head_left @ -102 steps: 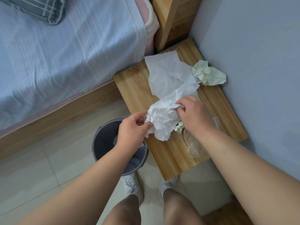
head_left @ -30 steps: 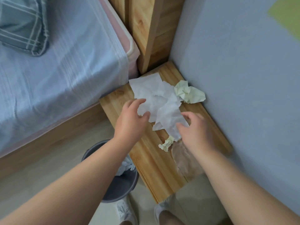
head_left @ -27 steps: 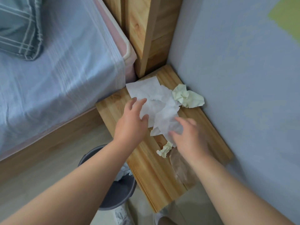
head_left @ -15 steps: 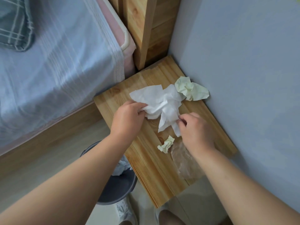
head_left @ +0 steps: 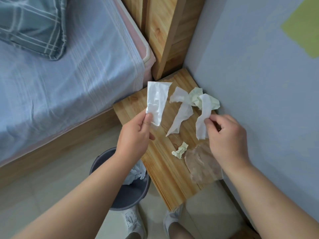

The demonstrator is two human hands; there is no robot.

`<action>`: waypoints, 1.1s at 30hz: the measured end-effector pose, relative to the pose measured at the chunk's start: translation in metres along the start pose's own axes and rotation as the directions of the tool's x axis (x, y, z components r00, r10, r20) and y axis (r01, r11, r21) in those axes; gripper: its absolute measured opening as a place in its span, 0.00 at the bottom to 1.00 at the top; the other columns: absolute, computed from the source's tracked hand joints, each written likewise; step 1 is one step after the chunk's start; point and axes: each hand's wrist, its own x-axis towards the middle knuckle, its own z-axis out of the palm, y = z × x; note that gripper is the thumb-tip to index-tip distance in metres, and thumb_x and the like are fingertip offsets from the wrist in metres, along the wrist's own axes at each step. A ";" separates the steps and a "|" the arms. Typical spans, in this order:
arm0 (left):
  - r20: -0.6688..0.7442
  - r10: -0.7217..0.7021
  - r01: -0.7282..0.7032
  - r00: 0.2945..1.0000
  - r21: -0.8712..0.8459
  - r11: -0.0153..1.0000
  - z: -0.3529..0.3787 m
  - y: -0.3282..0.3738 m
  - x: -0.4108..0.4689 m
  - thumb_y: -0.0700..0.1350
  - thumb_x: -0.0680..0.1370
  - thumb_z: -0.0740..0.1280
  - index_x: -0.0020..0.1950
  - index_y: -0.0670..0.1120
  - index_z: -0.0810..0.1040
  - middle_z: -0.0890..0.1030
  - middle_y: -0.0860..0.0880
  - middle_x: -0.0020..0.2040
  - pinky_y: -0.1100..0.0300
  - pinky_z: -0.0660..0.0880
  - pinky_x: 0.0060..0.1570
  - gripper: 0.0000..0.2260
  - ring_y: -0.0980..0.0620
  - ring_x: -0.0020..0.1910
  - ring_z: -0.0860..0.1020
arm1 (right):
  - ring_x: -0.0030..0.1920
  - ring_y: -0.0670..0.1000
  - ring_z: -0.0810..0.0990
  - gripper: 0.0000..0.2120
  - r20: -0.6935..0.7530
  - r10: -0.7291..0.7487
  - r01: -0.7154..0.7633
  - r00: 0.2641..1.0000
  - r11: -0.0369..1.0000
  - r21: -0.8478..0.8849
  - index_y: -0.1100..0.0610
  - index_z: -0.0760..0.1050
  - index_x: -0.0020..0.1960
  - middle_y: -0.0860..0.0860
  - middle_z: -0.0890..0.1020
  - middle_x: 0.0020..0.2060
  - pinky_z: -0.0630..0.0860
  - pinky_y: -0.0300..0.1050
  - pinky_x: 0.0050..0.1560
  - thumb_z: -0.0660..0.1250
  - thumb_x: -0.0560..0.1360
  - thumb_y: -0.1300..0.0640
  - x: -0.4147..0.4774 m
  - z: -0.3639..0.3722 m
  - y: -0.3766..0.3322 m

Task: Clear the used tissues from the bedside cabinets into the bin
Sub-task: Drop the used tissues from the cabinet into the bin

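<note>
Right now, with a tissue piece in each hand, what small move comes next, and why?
Probably carry the left hand and its white piece down over the bin and let go. The bin stands just under that forearm, the right hand pinches a second strip, and a third strip lies on the cabinet.

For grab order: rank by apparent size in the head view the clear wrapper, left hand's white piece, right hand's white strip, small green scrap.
1. clear wrapper
2. white piece, left hand
3. white strip, right hand
4. small green scrap
Held pieces look nearer the camera: top spot unsure.
</note>
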 end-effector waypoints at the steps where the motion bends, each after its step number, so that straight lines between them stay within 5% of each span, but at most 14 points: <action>1: -0.026 -0.008 0.007 1.000 -0.052 0.999 -0.005 0.002 -0.005 0.57 0.87 0.57 0.52 0.69 0.81 0.86 0.56 0.44 0.46 0.84 0.36 0.14 0.54 0.37 0.86 | 0.39 0.43 0.74 0.06 -0.005 0.004 -0.003 1.000 1.000 0.023 0.57 0.86 0.52 0.43 0.79 0.41 0.68 0.26 0.41 0.71 0.80 0.58 -0.004 -0.002 -0.005; 6: -0.166 -0.108 0.060 0.980 -0.273 0.960 -0.038 -0.006 -0.033 0.52 0.89 0.58 0.49 0.59 0.82 0.87 0.53 0.43 0.60 0.81 0.31 0.15 0.50 0.35 0.86 | 0.44 0.43 0.79 0.05 -0.018 -0.050 0.052 0.999 0.991 0.125 0.55 0.86 0.53 0.44 0.82 0.42 0.71 0.27 0.42 0.72 0.80 0.58 -0.032 0.001 -0.038; 11: -0.227 -0.233 0.134 0.946 -0.381 0.915 -0.071 -0.046 -0.066 0.49 0.89 0.60 0.49 0.47 0.82 0.86 0.45 0.37 0.54 0.82 0.35 0.15 0.51 0.33 0.84 | 0.45 0.41 0.81 0.05 0.076 -0.122 0.102 0.990 0.968 0.228 0.54 0.85 0.52 0.43 0.82 0.43 0.74 0.30 0.42 0.70 0.80 0.57 -0.071 0.027 -0.072; 20: -0.279 -0.459 0.282 0.844 -0.496 0.821 -0.109 -0.156 -0.132 0.48 0.88 0.60 0.49 0.47 0.82 0.83 0.49 0.31 0.61 0.80 0.31 0.15 0.53 0.30 0.82 | 0.46 0.40 0.79 0.04 0.349 -0.169 0.083 0.922 0.965 0.248 0.52 0.84 0.48 0.38 0.80 0.42 0.72 0.29 0.42 0.71 0.80 0.58 -0.152 0.110 -0.105; 25: -0.223 -0.569 0.407 0.791 -0.503 0.763 -0.100 -0.216 -0.154 0.48 0.88 0.60 0.50 0.43 0.82 0.82 0.49 0.31 0.54 0.81 0.36 0.15 0.53 0.30 0.81 | 0.47 0.39 0.78 0.06 0.482 -0.096 0.007 0.871 0.983 0.183 0.50 0.83 0.46 0.40 0.81 0.41 0.69 0.25 0.40 0.69 0.81 0.56 -0.185 0.162 -0.093; 30: -0.147 -0.644 0.519 0.751 -0.473 0.712 -0.078 -0.260 -0.159 0.48 0.88 0.60 0.54 0.42 0.81 0.82 0.43 0.31 0.60 0.79 0.32 0.14 0.55 0.27 0.79 | 0.43 0.42 0.78 0.08 0.579 0.028 -0.052 0.815 0.998 0.024 0.51 0.83 0.47 0.42 0.80 0.41 0.67 0.32 0.37 0.67 0.82 0.52 -0.200 0.212 -0.063; 33: -0.095 -0.668 0.595 0.738 -0.378 0.710 -0.064 -0.277 -0.154 0.49 0.88 0.59 0.53 0.44 0.81 0.83 0.44 0.30 0.57 0.77 0.32 0.14 0.49 0.30 0.81 | 0.45 0.52 0.81 0.10 0.622 0.079 -0.048 0.779 0.997 -0.066 0.55 0.86 0.50 0.49 0.83 0.44 0.71 0.41 0.41 0.67 0.82 0.54 -0.203 0.237 -0.045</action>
